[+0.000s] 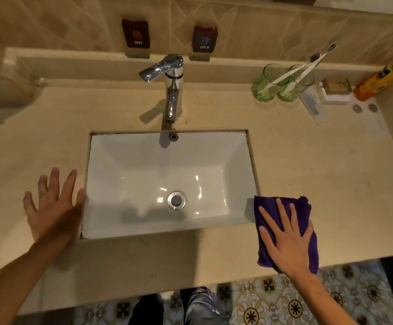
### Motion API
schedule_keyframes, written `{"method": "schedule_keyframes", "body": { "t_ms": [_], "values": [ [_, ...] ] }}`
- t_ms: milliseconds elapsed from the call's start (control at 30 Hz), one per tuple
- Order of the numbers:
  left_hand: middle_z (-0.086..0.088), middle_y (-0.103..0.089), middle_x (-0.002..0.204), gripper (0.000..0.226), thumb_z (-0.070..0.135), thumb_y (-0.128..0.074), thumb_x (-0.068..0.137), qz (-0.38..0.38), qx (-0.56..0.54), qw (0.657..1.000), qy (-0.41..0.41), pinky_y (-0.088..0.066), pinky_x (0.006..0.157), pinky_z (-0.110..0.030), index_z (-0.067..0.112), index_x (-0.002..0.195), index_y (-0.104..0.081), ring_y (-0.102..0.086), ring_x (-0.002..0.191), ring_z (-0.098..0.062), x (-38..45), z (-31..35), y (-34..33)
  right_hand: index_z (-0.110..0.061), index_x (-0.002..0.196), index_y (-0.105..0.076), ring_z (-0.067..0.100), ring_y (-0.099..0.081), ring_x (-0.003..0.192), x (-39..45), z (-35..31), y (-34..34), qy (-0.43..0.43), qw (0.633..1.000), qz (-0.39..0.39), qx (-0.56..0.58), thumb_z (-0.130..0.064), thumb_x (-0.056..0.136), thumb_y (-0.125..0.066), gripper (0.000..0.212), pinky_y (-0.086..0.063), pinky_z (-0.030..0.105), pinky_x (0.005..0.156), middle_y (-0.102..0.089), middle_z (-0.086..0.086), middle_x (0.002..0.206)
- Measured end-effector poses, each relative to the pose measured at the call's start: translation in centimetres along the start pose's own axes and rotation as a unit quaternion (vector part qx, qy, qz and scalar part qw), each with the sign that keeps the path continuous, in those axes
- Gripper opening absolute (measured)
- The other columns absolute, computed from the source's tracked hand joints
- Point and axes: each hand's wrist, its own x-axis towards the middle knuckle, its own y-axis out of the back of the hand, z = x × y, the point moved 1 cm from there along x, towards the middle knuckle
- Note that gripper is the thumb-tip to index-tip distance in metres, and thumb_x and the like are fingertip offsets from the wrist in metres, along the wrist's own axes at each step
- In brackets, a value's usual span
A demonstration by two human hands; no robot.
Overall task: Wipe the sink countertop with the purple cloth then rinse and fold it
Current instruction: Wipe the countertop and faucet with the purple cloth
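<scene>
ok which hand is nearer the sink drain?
Left, narrowly. The left hand lies flat on the countertop by the basin's left rim, its thumb at the edge. The right hand presses the purple cloth beyond the right rim, farther from the drain.

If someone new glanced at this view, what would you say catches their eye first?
Probably the purple cloth, pressed flat under the right hand on the countertop just right of the white sink. Next, the left hand, spread open at the sink's left edge, and the chrome faucet behind the basin.
</scene>
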Motion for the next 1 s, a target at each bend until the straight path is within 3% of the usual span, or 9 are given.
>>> {"method": "schedule_keyframes", "body": {
  "t_ms": [100, 300, 433, 667, 900, 1000],
  "values": [
    [0.004, -0.005, 0.172, 0.064, 0.062, -0.001, 0.099, -0.001, 0.011, 1.0, 0.003, 0.03, 0.111, -0.03, 0.044, 0.16, -0.007, -0.007, 0.158, -0.025, -0.1, 0.0, 0.0, -0.049, 0.155, -0.026, 0.024, 0.001, 0.158, -1.5, -2.1, -0.6, -0.008, 1.0, 0.009, -0.002, -0.061, 0.101, -0.021, 0.056, -0.007, 0.071, 0.118, -0.009, -0.007, 0.171],
    [0.004, -0.001, 0.172, 0.061, 0.059, -0.01, 0.099, 0.009, -0.036, 0.999, -0.004, 0.007, 0.123, -0.049, 0.046, 0.159, -0.006, -0.005, 0.159, -0.025, -0.2, 0.0, -0.6, -0.044, 0.158, -0.023, 0.026, -0.004, 0.158, -3.5, -6.7, -1.7, -0.026, 1.0, 0.014, -0.005, -0.059, 0.101, -0.023, 0.059, -0.007, 0.071, 0.118, -0.018, -0.009, 0.168],
    [0.007, 0.005, 0.171, 0.064, 0.063, -0.005, 0.097, 0.008, -0.071, 0.997, -0.007, 0.003, 0.126, -0.054, 0.049, 0.159, -0.003, 0.001, 0.159, -0.021, -0.2, -0.2, -1.0, -0.044, 0.159, -0.018, 0.024, 0.0, 0.158, -4.4, -10.3, -2.2, -0.012, 1.0, 0.011, -0.004, -0.057, 0.102, -0.022, 0.058, -0.007, 0.072, 0.117, -0.016, -0.01, 0.169],
    [0.004, 0.005, 0.172, 0.062, 0.062, -0.001, 0.1, 0.025, -0.056, 0.998, -0.022, 0.0, 0.126, -0.058, 0.045, 0.16, 0.0, 0.003, 0.159, -0.023, -0.1, -0.8, -1.8, -0.05, 0.157, -0.017, 0.028, -0.004, 0.158, -5.9, -18.0, -2.5, 0.038, 0.999, -0.002, 0.021, -0.062, 0.103, -0.017, 0.055, -0.006, 0.076, 0.115, -0.017, -0.013, 0.168],
    [0.001, 0.005, 0.172, 0.066, 0.062, 0.003, 0.098, 0.035, -0.049, 0.998, -0.034, 0.0, 0.125, -0.058, 0.04, 0.161, 0.0, 0.001, 0.159, -0.026, -0.2, -0.8, -1.9, -0.052, 0.156, -0.018, 0.037, -0.013, 0.156, -7.4, -27.1, -2.6, 0.116, 0.992, -0.019, 0.033, -0.062, 0.103, -0.03, 0.056, -0.013, 0.083, 0.108, -0.02, -0.011, 0.168],
    [0.0, 0.004, 0.172, 0.066, 0.06, 0.002, 0.099, 0.033, -0.045, 0.998, -0.032, 0.0, 0.124, -0.058, 0.04, 0.161, -0.001, 0.0, 0.159, -0.026, -0.1, -0.7, -1.8, -0.054, 0.156, -0.017, 0.038, -0.012, 0.155, -7.8, -31.3, -2.2, 0.154, 0.986, -0.034, 0.056, -0.062, 0.103, -0.031, 0.056, -0.008, 0.084, 0.107, -0.016, -0.011, 0.169]
  ]
}}
